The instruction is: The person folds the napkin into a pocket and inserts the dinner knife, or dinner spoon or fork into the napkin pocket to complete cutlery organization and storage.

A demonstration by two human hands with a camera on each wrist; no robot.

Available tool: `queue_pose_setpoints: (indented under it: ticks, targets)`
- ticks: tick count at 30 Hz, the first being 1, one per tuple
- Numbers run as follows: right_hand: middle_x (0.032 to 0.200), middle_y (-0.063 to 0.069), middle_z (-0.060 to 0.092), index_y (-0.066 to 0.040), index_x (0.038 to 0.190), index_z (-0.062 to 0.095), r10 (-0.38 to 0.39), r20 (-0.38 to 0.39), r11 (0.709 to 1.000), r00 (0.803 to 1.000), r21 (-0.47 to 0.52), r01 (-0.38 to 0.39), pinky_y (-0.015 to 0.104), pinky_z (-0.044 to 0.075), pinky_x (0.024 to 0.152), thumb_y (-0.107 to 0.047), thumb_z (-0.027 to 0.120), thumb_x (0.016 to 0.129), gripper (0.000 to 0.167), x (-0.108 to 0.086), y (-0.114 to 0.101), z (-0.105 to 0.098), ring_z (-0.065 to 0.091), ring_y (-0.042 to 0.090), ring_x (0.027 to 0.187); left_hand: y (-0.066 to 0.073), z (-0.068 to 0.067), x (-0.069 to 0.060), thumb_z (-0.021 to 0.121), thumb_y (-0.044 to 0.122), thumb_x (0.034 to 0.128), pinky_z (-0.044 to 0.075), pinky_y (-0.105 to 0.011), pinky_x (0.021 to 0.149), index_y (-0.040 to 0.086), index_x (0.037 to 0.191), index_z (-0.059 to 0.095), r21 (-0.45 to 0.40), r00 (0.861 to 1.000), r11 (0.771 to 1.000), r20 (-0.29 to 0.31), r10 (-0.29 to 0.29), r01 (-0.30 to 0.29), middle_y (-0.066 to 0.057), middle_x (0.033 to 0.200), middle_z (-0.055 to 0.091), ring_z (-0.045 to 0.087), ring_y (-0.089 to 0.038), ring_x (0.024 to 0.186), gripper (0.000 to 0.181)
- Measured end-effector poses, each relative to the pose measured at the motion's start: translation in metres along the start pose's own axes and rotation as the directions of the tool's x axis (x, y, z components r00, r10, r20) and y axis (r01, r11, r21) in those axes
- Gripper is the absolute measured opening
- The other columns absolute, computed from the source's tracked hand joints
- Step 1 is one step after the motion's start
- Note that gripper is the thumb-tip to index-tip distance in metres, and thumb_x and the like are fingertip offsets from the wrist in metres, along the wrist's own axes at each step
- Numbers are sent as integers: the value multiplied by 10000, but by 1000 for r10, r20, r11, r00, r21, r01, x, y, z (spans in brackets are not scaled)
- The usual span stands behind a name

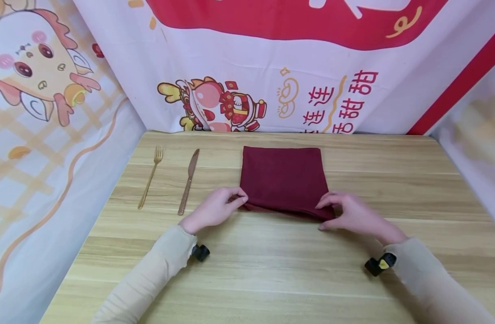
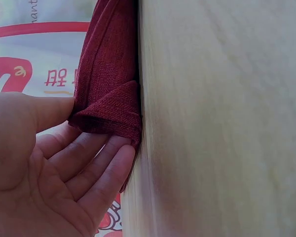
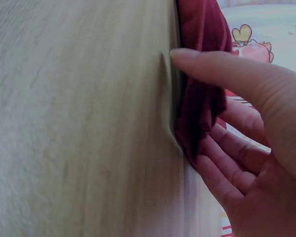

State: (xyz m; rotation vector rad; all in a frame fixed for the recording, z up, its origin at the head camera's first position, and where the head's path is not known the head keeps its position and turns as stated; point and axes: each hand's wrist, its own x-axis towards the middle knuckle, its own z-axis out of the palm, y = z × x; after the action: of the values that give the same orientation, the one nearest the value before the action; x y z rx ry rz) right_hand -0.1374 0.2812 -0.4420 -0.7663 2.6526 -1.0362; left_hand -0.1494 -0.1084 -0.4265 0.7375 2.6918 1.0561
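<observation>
Burgundy cloth [image 1: 284,176] is pinched by the left hand [image 1: 216,208] and bracketed by the right hand [image 1: 350,213], its fingers [image 3: 219,182] wide, apparently to control both near corners.

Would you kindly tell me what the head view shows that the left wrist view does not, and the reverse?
Only the head view shows the slim gold-coloured fork, the long coppery-brown knife, the right hand and the beige sleeves.

Only the left wrist view shows the palm side of the left hand and a small triangular flap at the cloth's end.

Both share the left hand, the dark red woven cloth, the pale wood-grained table and part of the white-and-red printed backdrop.
</observation>
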Motion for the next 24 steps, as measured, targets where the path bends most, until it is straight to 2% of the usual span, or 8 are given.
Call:
queue_pose_setpoints:
  ticks: [3,9,11,16,20,24]
  targets:
    - [1137,-38,644,-213,1084,763,0,-12,1000,1000,-20,0,395,495,852,-239,922,775,348,2,0,2,588,185,1028,0,-1,1,575,235,1061,486,-367,822,163,1056,722,-5,1000,1000,-4,-15,15,59,970,685,577,-149,838,163]
    - [1105,1,692,-138,1050,767,-16,-65,999,998,-41,13,474,501,925,-110,810,879,178,4,3,4,629,239,1068,-1,-1,2,570,241,1062,485,-371,852,161,1063,723,-11,999,999,-5,-33,33,56,980,684,588,-150,884,173]
    - [1090,-2,709,-128,1051,767,-5,-81,999,997,-47,2,471,513,918,-117,784,900,152,4,4,3,640,229,1061,-1,-1,2,572,237,1062,486,-371,848,160,1073,723,-16,999,999,-4,-32,32,56,980,683,586,-149,882,170]
    - [1019,-33,718,-139,1068,770,34,-81,998,996,-40,-37,360,541,746,-184,726,961,125,6,3,1,630,157,864,-3,-1,1,582,221,1058,497,-368,830,155,1104,727,-34,1000,999,4,-12,12,56,998,694,595,-140,872,166]
    - [981,-46,708,-141,1071,769,58,-72,997,996,-40,-61,344,525,733,-227,679,1004,141,8,2,-1,603,143,810,-4,0,0,606,256,1048,507,-343,848,162,1128,733,-32,1000,999,12,22,-22,84,1024,701,613,-98,903,177]
    - [976,-43,705,-154,1074,767,68,-63,997,996,-25,-70,334,511,718,-258,649,1027,164,9,2,-2,583,151,803,-3,1,-3,742,333,957,504,-315,901,171,1158,735,-6,997,998,40,62,-62,108,1092,698,618,-72,1004,258]
